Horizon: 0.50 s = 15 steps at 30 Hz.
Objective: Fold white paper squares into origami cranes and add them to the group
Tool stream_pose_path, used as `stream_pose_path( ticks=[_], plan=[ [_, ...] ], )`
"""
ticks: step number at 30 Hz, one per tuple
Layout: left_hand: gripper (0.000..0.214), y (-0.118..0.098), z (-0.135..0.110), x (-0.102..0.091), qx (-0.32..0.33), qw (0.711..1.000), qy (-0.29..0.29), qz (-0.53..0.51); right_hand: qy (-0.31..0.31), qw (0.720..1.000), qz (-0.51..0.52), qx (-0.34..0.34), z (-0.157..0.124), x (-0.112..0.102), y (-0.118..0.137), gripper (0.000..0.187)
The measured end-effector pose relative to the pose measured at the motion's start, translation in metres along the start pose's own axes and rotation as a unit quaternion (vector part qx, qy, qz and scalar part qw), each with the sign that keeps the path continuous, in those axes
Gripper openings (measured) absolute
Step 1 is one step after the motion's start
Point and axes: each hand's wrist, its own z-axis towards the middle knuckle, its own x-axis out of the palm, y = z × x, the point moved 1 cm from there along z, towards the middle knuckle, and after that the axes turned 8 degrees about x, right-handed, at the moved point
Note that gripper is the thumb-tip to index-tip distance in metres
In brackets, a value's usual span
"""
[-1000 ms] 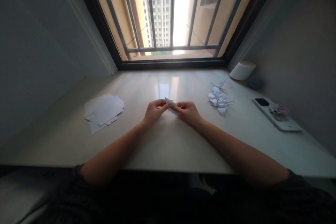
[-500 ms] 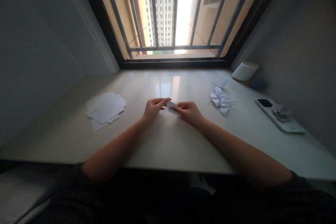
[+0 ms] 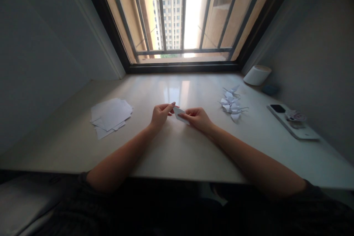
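A small piece of folded white paper [image 3: 180,114] is held between my two hands, a little above the pale tabletop [image 3: 177,147]. My left hand [image 3: 162,113] pinches its upper left corner between thumb and fingertips. At the paper's right end my right hand [image 3: 198,117] grips it, the thumb lying across the near face. The fingers behind the paper are partly hidden. Off to the right lies a cluster of folded white paper cranes [image 3: 232,103]. On the left rests a loose stack of white paper sheets [image 3: 112,116].
Toward the right edge lies a white phone [image 3: 293,123] with a crumpled-looking small item on it. A white cylindrical object [image 3: 257,75] stands by the right wall, beside a dark bluish item [image 3: 270,89]. The barred window [image 3: 182,67] closes off the back.
My left fingertips have shifted slightly left along the paper's upper corner, so more of the paper shows. My right hand keeps its grip. The camera view has moved very slightly.
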Motion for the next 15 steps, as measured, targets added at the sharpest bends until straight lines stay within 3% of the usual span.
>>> stream_pose_path(
  ticks=[8,15],
  plan=[
    [0.044,0.0031,-0.0024,0.0038,0.03,0.999,-0.008,0.03,0.021,1.0,0.014,-0.003,0.0004,0.0001,0.001,0.045],
    [0.051,0.0013,0.0031,-0.0036,0.002,0.999,-0.049,-0.013,-0.023,1.0,0.013,-0.003,0.0019,-0.0007,-0.001,0.048]
  ],
)
